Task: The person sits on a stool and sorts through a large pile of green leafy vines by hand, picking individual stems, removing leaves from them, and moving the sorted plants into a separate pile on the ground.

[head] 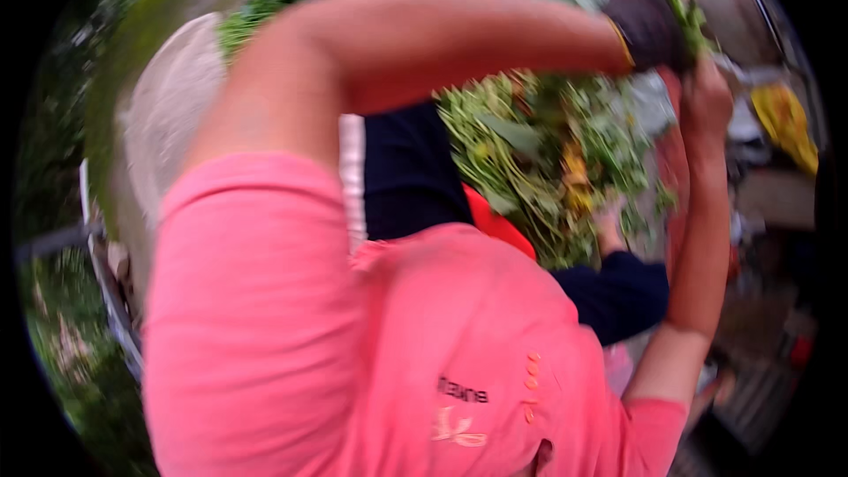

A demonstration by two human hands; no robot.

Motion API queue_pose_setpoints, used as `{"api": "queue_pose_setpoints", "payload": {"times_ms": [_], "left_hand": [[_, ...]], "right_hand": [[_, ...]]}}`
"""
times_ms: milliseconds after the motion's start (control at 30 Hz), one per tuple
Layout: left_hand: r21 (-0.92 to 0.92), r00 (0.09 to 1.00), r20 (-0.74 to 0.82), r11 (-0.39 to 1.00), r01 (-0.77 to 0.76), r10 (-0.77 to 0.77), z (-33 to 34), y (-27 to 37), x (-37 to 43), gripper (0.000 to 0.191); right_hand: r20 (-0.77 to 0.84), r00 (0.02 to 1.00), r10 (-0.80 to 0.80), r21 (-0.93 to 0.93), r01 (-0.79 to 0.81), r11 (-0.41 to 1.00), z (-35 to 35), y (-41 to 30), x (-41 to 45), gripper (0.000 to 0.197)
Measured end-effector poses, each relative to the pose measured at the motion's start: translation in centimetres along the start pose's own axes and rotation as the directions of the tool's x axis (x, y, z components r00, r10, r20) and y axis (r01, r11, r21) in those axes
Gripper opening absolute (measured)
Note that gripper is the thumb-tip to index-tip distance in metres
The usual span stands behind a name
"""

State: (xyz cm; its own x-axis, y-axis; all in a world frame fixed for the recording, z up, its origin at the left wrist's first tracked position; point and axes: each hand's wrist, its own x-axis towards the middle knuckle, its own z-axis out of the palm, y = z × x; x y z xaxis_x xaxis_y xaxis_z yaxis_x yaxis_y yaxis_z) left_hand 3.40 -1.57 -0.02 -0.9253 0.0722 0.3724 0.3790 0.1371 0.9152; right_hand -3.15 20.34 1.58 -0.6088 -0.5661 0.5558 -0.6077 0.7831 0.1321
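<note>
In the upper right, my left hand, in a dark glove with a yellow cuff edge, grips a small bunch of leafy green stems. Just below it is my bare right hand, fingers curled at the lower end of the same bunch. Motion blur hides the finger detail of both. Below my left forearm a loose heap of green stems and leaves spreads over the ground, with some yellowed leaves among it.
A second pile of greens lies at the upper left by a pale flat surface. My navy trouser leg and foot border the heap. Something red shows beside my leg. A yellow bag-like item lies at right.
</note>
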Motion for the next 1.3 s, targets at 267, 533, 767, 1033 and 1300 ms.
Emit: {"api": "queue_pose_setpoints", "payload": {"times_ms": [267, 533, 767, 1033, 1300], "left_hand": [[-0.324, 0.991, 0.0, 0.938, 0.126, -0.133, -1.7, 7.3, 0.6, 0.014], [-0.763, 0.981, -0.088, 0.645, 0.044, -0.172, -22.6, 1.2, 5.4, 0.02], [-0.574, 0.995, 0.083, 0.814, 0.089, -0.05, -15.0, 0.0, 7.1, 0.031], [-0.561, 0.956, 0.233, 0.779, 0.28, -0.177, 9.6, 8.3, 3.4, 0.013], [-0.551, 0.963, 0.056, 0.796, 0.251, -0.265, 3.7, 6.8, 8.2, 0.027]], "right_hand": [[0.15, 0.98, 0.129, -0.052, -0.123, 0.991, 5.7, 1.5, -10.8, 0.013], [0.954, 0.229, -0.192, 0.195, 0.013, 0.981, 8.2, -10.8, -34.0, 0.025], [0.92, 0.392, -0.026, 0.013, 0.037, 0.999, -0.1, -10.4, -29.4, 0.026], [-0.012, 0.862, 0.507, 0.768, -0.317, 0.557, -8.6, -3.6, -10.0, 0.064], [0.395, 0.666, 0.632, 0.662, -0.684, 0.306, 1.9, -1.6, -19.0, 0.028]]}}
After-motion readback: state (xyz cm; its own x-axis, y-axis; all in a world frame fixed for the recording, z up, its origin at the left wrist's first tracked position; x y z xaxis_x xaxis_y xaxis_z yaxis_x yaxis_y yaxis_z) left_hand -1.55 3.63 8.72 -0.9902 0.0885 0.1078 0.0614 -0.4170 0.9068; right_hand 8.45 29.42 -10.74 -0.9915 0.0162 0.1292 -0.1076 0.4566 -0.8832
